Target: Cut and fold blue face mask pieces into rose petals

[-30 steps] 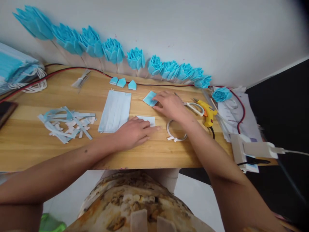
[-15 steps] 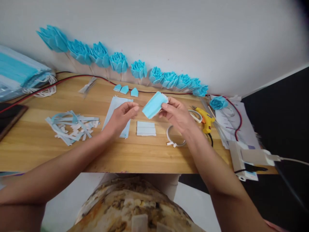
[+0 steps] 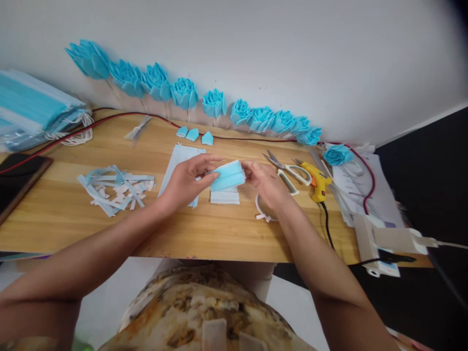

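Both my hands hold one small blue piece of face mask [image 3: 227,175] just above the wooden table [image 3: 54,214]. My left hand [image 3: 188,180] pinches its left end and my right hand [image 3: 265,183] pinches its right end. Under it on the table lies a pale folded mask piece [image 3: 224,197]. A flat pale blue face mask [image 3: 175,163] lies just behind my left hand. Three small folded blue pieces [image 3: 193,134] sit farther back, near the wall.
A row of blue mask flowers [image 3: 215,103] leans on the wall. Cut mask strips [image 3: 115,187] lie at the left, a stack of masks [image 3: 32,109] far left, a phone [image 3: 16,180] near it. Scissors [image 3: 288,168], a yellow glue gun [image 3: 318,180], an elastic loop [image 3: 261,210] and papers [image 3: 356,180] lie at the right.
My right hand lifted the blue piece off the table. My left hand left the pale folded piece and came up to take the blue piece's other end.
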### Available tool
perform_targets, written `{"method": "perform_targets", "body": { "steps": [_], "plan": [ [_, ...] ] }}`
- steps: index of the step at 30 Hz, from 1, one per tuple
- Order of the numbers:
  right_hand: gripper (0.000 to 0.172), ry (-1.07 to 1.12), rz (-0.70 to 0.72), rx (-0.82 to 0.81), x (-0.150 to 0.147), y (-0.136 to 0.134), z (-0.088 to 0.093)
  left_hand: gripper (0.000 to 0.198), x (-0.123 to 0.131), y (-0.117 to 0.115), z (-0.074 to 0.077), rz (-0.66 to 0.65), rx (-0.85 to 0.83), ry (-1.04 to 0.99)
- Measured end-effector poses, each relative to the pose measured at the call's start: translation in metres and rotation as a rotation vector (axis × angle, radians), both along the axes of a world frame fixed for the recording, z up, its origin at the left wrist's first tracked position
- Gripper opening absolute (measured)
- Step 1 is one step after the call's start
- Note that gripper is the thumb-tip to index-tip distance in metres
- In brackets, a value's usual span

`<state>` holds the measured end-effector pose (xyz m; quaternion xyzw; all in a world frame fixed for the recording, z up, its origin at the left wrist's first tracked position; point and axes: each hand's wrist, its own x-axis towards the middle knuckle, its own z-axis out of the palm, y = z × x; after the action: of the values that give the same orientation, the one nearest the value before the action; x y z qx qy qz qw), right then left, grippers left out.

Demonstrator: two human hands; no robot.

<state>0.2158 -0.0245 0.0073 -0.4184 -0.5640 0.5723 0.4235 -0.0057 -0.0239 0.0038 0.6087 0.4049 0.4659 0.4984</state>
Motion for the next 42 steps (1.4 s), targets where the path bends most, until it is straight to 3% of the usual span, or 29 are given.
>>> {"method": "perform_targets", "body": {
  "steps": [3, 8, 13, 20, 24, 27, 30, 32, 34, 39, 42],
  "plan": [
    [0.033, -0.104, -0.034, 0.044, -0.003, -0.003, -0.003, 0.043, 0.002, -0.005, 0.003, 0.008, 0.061, 0.044],
    [0.029, -0.135, -0.151, 0.087, -0.011, -0.006, -0.010, 0.064, 0.003, -0.003, 0.005, -0.014, -0.157, -0.004],
    [0.030, -0.107, -0.193, 0.091, -0.013, -0.004, -0.013, 0.047, 0.003, 0.000, 0.003, -0.061, -0.273, 0.050],
    [0.025, -0.112, -0.223, 0.165, -0.010, -0.002, -0.008, 0.043, 0.000, 0.000, 0.002, -0.003, -0.197, 0.110],
    [0.021, -0.051, -0.406, 0.282, 0.005, 0.009, -0.007, 0.045, 0.000, 0.004, -0.001, 0.018, -0.231, 0.004],
    [0.028, 0.015, -0.535, 0.304, 0.020, 0.013, 0.002, 0.044, 0.000, 0.006, 0.000, 0.039, -0.255, -0.011],
    [0.032, -0.028, -0.383, 0.253, 0.022, 0.005, 0.013, 0.042, 0.001, 0.003, 0.004, 0.039, -0.272, 0.023],
    [0.026, -0.110, -0.207, 0.210, 0.013, -0.005, 0.017, 0.041, 0.002, 0.001, 0.006, 0.026, -0.272, 0.052],
    [0.019, -0.188, -0.145, 0.192, 0.001, -0.013, 0.016, 0.041, 0.004, -0.001, 0.005, -0.016, -0.284, 0.059],
    [0.018, -0.252, -0.230, 0.266, -0.015, -0.016, 0.005, 0.042, 0.005, -0.003, 0.002, -0.157, -0.326, -0.035],
    [0.018, -0.265, -0.254, 0.300, -0.013, -0.012, 0.002, 0.053, 0.004, -0.005, 0.000, -0.223, -0.303, -0.082]
  ]
}}
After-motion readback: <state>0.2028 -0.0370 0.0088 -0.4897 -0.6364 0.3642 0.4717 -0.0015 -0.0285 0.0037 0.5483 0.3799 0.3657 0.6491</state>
